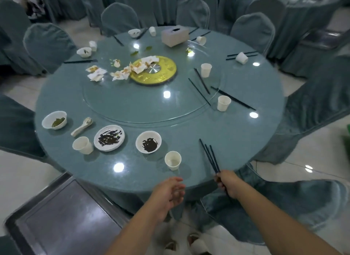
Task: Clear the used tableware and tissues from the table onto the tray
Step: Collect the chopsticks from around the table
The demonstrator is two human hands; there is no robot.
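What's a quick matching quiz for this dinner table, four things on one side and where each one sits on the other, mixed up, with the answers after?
Things:
1 tray
2 tissue box
3 spoon
4 tissues

Places:
A beside the gold disc
B far side of the table
C off the table, lower left
D between a bowl and a plate

Pairs: 1-C, 2-B, 3-D, 4-A

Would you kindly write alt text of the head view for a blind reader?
The right hand grips black chopsticks at the edge of a round table strewn with used bowls, paper cups and tissues; the left hand is open. A metal tray lies lower-left.
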